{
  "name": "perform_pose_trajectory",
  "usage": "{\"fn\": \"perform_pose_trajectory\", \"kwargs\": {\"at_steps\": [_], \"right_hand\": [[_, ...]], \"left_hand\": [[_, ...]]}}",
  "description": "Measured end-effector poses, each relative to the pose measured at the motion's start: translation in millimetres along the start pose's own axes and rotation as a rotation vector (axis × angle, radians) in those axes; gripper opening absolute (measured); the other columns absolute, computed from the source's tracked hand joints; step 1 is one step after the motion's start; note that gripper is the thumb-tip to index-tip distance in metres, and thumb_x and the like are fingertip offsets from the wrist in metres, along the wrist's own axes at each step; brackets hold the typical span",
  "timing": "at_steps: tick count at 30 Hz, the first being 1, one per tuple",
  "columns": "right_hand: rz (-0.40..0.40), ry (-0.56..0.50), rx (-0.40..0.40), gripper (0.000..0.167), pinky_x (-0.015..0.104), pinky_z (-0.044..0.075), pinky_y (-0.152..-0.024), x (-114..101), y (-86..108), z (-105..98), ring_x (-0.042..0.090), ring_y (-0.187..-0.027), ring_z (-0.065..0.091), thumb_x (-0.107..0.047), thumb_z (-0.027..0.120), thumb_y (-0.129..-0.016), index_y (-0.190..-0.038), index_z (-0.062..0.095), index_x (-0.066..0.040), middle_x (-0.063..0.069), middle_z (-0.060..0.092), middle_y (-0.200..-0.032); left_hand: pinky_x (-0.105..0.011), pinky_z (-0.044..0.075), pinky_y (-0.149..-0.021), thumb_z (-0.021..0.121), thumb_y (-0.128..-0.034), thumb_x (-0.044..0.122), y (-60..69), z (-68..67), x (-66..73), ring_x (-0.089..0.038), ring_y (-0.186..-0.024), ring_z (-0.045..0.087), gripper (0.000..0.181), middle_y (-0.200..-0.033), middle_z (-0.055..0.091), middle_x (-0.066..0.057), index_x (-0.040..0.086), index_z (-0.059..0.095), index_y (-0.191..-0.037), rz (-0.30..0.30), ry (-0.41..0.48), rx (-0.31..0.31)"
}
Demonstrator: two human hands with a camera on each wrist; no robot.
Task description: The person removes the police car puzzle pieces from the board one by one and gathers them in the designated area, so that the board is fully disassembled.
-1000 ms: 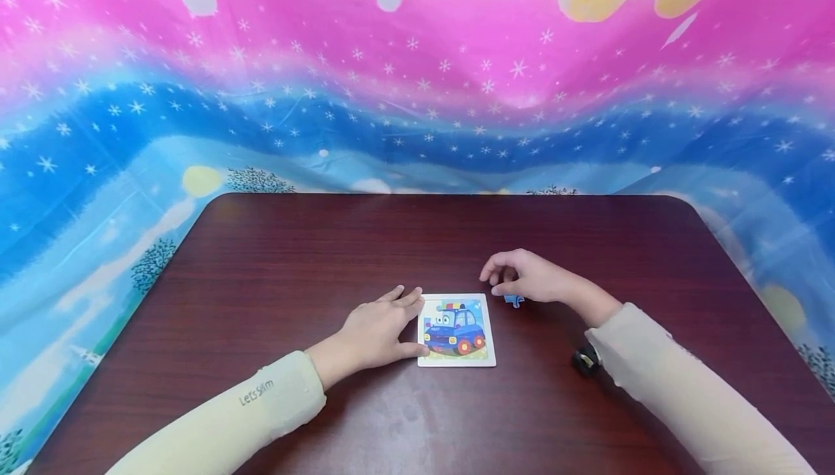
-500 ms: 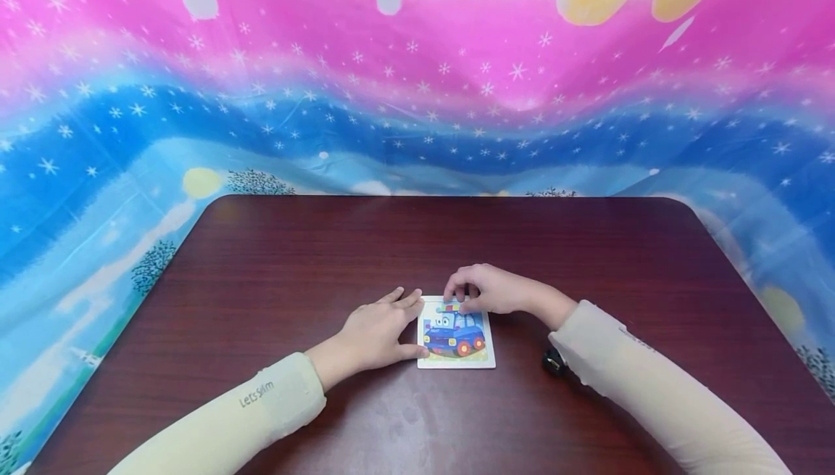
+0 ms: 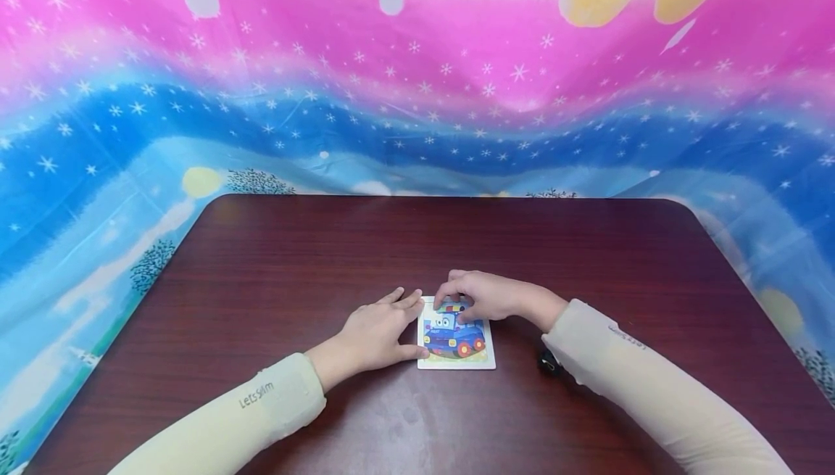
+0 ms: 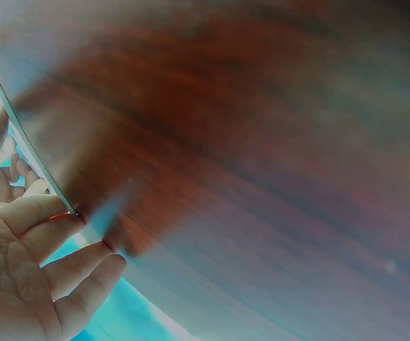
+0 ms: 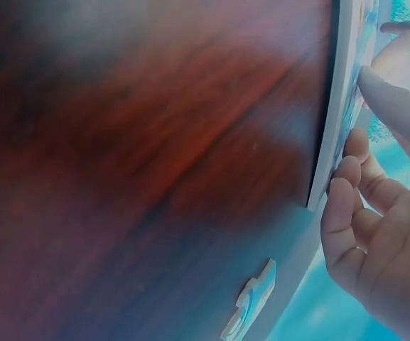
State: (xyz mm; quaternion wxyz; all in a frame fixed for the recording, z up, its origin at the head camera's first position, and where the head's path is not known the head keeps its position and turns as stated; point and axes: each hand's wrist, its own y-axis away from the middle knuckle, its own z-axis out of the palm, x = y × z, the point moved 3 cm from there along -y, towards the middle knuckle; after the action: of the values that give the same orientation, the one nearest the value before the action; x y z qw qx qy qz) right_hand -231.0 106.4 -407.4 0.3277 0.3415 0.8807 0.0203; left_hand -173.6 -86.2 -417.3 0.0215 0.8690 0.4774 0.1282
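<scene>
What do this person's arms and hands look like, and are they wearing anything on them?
Both the left sleeve and right sleeve are pale cream and long, with dark printed lettering near the cuff. A small black object shows beside the right cuff. The left hand and right hand wear no gloves.

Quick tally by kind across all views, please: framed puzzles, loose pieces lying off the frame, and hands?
Framed puzzle: 1
Loose piece: 1, visible only in the right wrist view
Hands: 2, the left hand and the right hand
Total: 4
</scene>
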Motion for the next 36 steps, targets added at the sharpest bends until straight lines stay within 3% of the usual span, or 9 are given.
{"fn": "perform_pose_trajectory", "kwargs": {"at_steps": [17,36], "right_hand": [[0.02,0.04,-0.041,0.035,0.03,0.049,-0.085,-3.3,-6.2,1.8,0.012,-0.093,0.054,-0.006,0.076,-0.087,-0.114,0.064,-0.026,-0.002,0.055,-0.103],[0.009,0.005,-0.022,0.034,0.033,0.049,-0.086,-3.5,-3.8,4.0,0.015,-0.096,0.051,-0.003,0.073,-0.087,-0.11,0.062,-0.025,-0.002,0.052,-0.103]], "left_hand": [[-0.051,0.054,-0.094,0.069,-0.0837,0.061,0.6,-0.5,-0.1,-0.029,-0.146,0.04,0.079,-0.157,0.043,-0.002,0.015,0.052,-0.146,-0.004,-0.006,0.005],[-0.053,0.055,-0.091,0.07,-0.0833,0.061,-0.4,-1.2,1.5,-0.029,-0.146,0.04,0.081,-0.156,0.043,-0.002,0.014,0.052,-0.146,-0.006,-0.015,0.004]]}}
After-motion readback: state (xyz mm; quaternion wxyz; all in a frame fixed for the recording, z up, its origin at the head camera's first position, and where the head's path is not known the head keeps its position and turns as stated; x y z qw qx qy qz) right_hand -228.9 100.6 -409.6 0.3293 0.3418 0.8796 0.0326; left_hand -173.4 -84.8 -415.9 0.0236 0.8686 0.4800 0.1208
